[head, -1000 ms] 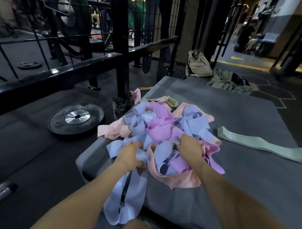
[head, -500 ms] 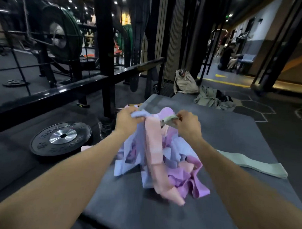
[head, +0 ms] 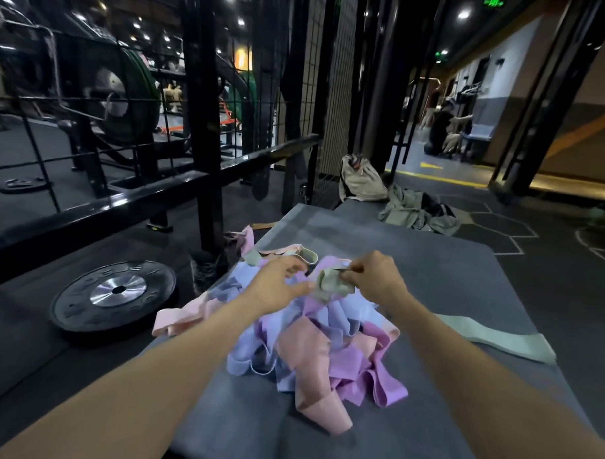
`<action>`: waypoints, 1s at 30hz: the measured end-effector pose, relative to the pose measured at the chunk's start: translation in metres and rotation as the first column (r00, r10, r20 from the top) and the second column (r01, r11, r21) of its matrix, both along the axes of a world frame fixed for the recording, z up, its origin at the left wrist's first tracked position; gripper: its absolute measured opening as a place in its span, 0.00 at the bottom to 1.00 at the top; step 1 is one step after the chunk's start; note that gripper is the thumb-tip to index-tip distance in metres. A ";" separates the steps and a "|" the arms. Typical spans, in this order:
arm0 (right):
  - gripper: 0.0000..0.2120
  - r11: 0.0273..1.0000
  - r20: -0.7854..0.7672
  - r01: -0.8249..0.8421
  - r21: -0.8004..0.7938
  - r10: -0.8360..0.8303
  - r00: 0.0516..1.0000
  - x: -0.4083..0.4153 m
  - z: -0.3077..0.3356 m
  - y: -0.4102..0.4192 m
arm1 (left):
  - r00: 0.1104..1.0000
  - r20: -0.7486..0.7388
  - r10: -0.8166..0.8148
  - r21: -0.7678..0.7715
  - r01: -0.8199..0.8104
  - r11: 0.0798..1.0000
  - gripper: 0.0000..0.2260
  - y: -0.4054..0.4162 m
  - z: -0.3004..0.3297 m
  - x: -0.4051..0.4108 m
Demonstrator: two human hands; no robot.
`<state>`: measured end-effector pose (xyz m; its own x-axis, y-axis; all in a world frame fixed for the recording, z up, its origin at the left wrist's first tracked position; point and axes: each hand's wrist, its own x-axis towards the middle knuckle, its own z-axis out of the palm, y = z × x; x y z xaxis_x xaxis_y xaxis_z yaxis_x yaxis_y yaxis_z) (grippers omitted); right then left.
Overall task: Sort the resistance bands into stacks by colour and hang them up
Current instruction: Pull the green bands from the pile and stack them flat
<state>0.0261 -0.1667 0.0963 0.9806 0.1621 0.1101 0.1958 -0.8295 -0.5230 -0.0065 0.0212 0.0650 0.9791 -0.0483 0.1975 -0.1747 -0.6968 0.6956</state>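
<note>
A tangled pile of resistance bands (head: pixel 310 346) in blue, pink and purple lies on a grey padded mat (head: pixel 446 286). Above its far side my right hand (head: pixel 378 278) pinches a crumpled green band (head: pixel 331 283). My left hand (head: pixel 278 283) is beside it with loosely bent fingers touching the same green band's left edge. One more green band (head: pixel 496 339) lies flat and alone on the mat to the right. Another green loop (head: pixel 308 257) peeks out at the pile's far edge.
A black weight plate (head: pixel 115 293) lies on the floor left of the mat. A black rack rail (head: pixel 99 208) and upright post (head: pixel 202 122) stand behind it. A beige bag (head: pixel 363 180) and crumpled clothes (head: pixel 418 212) sit beyond the mat's far end.
The lifted blue and pink bands have dropped back onto the pile. My left hand let them go and moved toward the green band that my right hand keeps pinched.
</note>
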 end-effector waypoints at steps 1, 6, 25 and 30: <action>0.19 1.000 0.003 -0.021 0.015 0.021 1.000 -0.003 0.007 0.000 | 0.999 0.034 -0.041 -0.012 0.041 0.999 0.20 -0.007 0.006 -0.002; 0.21 0.985 0.061 -0.119 0.126 0.112 0.992 -0.016 0.032 -0.009 | 0.990 0.135 0.028 -0.029 -0.024 0.999 0.12 -0.022 0.023 -0.007; 0.07 0.839 0.012 -0.287 0.463 0.318 0.948 -0.068 0.046 0.028 | 0.949 0.295 0.111 -0.229 -0.043 0.973 0.04 -0.005 0.090 -0.041; 0.03 0.778 0.013 -0.218 0.590 0.261 0.965 -0.069 0.056 0.008 | 0.992 0.120 0.026 -0.136 -0.009 0.991 0.21 0.008 0.083 -0.048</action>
<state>-0.0426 -0.1592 0.1524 0.9272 0.3186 0.1970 0.2944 -0.2947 -0.9091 -0.0544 0.0287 0.1480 0.9480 0.0039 0.3182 -0.2519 -0.6018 0.7579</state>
